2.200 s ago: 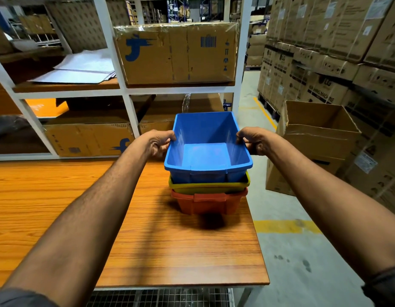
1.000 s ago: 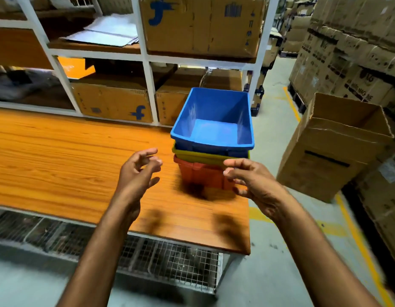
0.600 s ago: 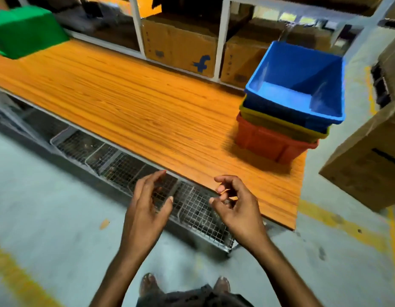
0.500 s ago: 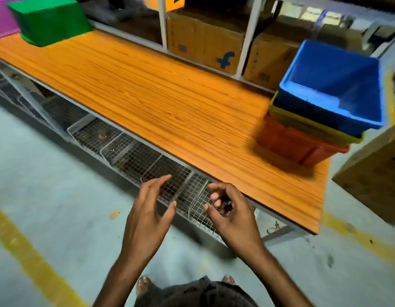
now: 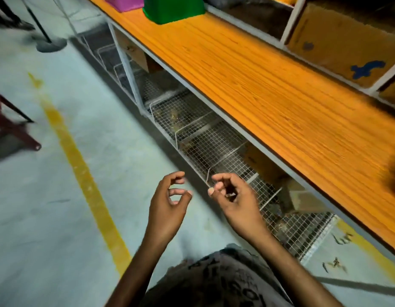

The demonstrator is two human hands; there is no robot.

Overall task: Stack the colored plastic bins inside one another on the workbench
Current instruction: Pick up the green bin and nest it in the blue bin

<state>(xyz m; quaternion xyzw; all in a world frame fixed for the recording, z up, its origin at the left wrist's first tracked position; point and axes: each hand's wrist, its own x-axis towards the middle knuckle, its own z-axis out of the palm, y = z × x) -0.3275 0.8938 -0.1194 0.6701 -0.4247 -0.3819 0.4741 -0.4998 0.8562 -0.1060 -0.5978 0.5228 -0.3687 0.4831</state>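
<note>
A green bin [image 5: 174,7] and a pink bin [image 5: 125,3] sit on the orange worktop [image 5: 269,89], with wire baskets [image 5: 214,138] beneath. The left hand [image 5: 167,209] and right hand [image 5: 236,202] hover loosely curled, empty, over the grey floor [image 5: 37,196].

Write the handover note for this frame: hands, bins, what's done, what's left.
Left hand: fingers loosely curled, holding nothing, over the floor in front of the workbench.
Right hand: the same, beside the left hand, nearer the wire shelf under the bench.
Bins: the green bin and pink bin stand side by side at the bench's far end, not nested. No other bin is clearly in frame.
Done: nothing this view can confirm.
Left: probably walk to the far end, pick up one of the two bins and nest them.
</note>
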